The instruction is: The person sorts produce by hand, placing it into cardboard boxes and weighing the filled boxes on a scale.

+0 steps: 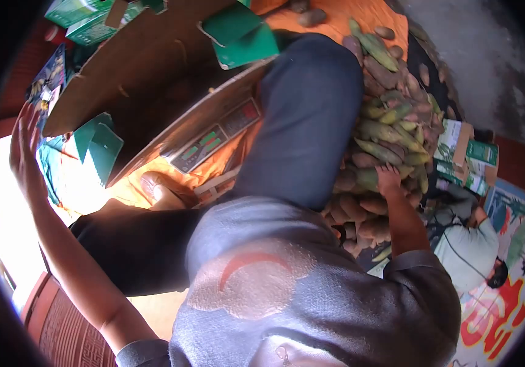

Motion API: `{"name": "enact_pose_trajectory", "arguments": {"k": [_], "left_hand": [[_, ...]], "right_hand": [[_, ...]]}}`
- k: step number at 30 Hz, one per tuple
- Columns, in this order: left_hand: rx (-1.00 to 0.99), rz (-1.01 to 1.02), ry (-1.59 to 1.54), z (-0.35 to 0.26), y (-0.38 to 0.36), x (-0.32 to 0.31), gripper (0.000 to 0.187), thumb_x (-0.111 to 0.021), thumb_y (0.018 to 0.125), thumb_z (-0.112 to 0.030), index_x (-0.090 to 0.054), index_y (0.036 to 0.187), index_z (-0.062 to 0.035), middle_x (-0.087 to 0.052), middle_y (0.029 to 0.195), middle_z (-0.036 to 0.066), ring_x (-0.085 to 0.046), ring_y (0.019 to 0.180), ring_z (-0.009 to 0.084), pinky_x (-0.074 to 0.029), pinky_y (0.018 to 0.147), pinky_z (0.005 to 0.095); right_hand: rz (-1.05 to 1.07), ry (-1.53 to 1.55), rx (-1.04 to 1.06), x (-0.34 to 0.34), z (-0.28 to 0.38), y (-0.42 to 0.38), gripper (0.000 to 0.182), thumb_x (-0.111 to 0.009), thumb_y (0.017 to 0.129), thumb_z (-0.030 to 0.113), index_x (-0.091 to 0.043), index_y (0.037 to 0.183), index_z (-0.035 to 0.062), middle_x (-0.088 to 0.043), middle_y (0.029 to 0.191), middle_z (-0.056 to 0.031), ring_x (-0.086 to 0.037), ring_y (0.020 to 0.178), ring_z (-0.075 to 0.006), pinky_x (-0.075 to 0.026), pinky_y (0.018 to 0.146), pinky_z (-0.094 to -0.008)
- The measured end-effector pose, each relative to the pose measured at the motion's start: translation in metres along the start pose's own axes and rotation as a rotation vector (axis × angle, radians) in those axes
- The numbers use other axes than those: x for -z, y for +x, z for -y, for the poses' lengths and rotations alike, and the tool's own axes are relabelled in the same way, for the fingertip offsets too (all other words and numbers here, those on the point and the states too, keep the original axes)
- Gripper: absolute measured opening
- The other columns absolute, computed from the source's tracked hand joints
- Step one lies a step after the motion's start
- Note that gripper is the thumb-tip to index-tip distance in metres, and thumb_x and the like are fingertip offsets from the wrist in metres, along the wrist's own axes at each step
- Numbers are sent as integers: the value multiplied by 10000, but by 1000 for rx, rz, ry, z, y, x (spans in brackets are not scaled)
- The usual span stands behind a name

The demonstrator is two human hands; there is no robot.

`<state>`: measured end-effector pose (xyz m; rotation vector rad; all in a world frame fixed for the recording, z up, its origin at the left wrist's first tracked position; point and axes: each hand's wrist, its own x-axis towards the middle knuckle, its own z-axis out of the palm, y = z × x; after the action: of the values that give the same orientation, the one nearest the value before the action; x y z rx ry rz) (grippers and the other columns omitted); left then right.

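Note:
My left hand (pixel 25 153) is raised at the far left, its fingers stretched out beside the end of a large cardboard box (pixel 158 137); I see nothing held in it. Over on the right, my right hand (pixel 388 178) reaches down into a heap with its fingers curled over a long yellow-green vegetable (pixel 368 178), perhaps corn in its husk. Around that hand lie more pointed yellow-green vegetables (pixel 391 131) and many brown tubers (pixel 351 208). The hand partly hides what is under it.
A digital scale (pixel 198 150) shows beyond the box's near wall. Orange sheeting (pixel 391 18) lies under the heap. Green-and-white cartons (pixel 467 156) stand right, others (pixel 100 21) at upper left. My knee (pixel 311 79) is between box and heap. Another person (pixel 467 251) sits at right.

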<state>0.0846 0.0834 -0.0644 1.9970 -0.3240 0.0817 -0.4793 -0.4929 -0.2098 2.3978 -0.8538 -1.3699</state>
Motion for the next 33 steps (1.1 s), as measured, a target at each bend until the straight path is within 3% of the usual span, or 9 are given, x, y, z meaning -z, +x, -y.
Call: {"name": "enact_pose_trajectory", "arguments": {"k": [4, 8, 13, 19, 23, 25, 27, 30, 33], "left_hand": [[77, -24, -13, -3, 1, -3, 466, -415, 965, -349, -460, 1298, -27, -490, 1307, 118, -451, 1230, 228, -325, 1047, 379], [75, -52, -98, 0, 1, -7, 373, -459, 958, -286, -537, 1222, -35, -557, 1230, 101, -538, 1137, 206, -394, 988, 337], [59, -28, -101, -5, 1, -10, 395, -478, 950, -279, -521, 1223, 4, -554, 1222, 126, -524, 1150, 218, -390, 1005, 343], [-59, -15, -59, -12, 6, -8, 356, -507, 939, -257, -555, 1195, -14, -585, 1189, 108, -553, 1116, 202, -415, 970, 313], [-332, -124, 190, -40, -4, -28, 186, -553, 896, -77, -641, 1050, -22, -662, 1031, 90, -611, 987, 169, -461, 873, 289], [-626, 23, 278, -64, -11, -33, 135, -602, 826, -24, -662, 948, -27, -674, 912, 92, -634, 848, 181, -479, 779, 285], [-670, 304, 330, -77, -21, -45, 120, -643, 762, -18, -660, 879, -36, -655, 824, 98, -614, 740, 214, -479, 710, 305], [-688, 594, 467, -68, -39, -76, 148, -643, 794, -169, -666, 872, -46, -651, 860, 109, -615, 841, 249, -472, 801, 369], [-614, 556, 612, -26, -56, -95, 262, -621, 816, -299, -672, 857, -45, -657, 925, 108, -527, 1099, 264, -402, 952, 370]], "right_hand": [[-228, -78, 30, -34, -6, 9, 411, -571, 790, 116, -471, 1189, 124, -508, 1225, -61, -395, 1246, -221, -248, 1081, -410], [-380, -102, 27, -52, -19, 13, 397, -566, 802, 122, -452, 1182, 105, -533, 1156, -70, -433, 1206, -234, -250, 1083, -395], [-66, -155, 143, -15, -28, 9, 460, -638, 782, 160, -446, 1196, 105, -517, 1218, -93, -423, 1216, -257, -250, 1083, -380], [24, 185, 75, 66, -44, -24, 684, -762, 656, 364, -462, 1198, 73, -534, 1196, -150, -489, 1139, -308, -389, 982, -390], [-325, 389, 12, 109, -76, -21, 656, -753, 666, 308, -478, 1198, 42, -583, 1097, -187, -561, 1008, -358, -447, 851, -411], [-643, 563, 102, 137, -96, -8, 623, -753, 674, 255, -482, 1185, 22, -603, 1040, -191, -584, 976, -338, -451, 834, -385], [-836, 626, 140, 218, -73, -36, 576, -736, 697, 187, -482, 1185, 16, -605, 1024, -175, -590, 962, -287, -446, 847, -350], [-934, 703, 284, 326, -36, -79, 526, -702, 722, 135, -489, 1185, 6, -602, 1020, -149, -584, 931, -230, -444, 848, -330], [-989, 547, 445, 411, 33, -129, 528, -695, 690, 95, -504, 1175, 8, -610, 1021, -137, -593, 933, -219, -446, 849, -327]]}}
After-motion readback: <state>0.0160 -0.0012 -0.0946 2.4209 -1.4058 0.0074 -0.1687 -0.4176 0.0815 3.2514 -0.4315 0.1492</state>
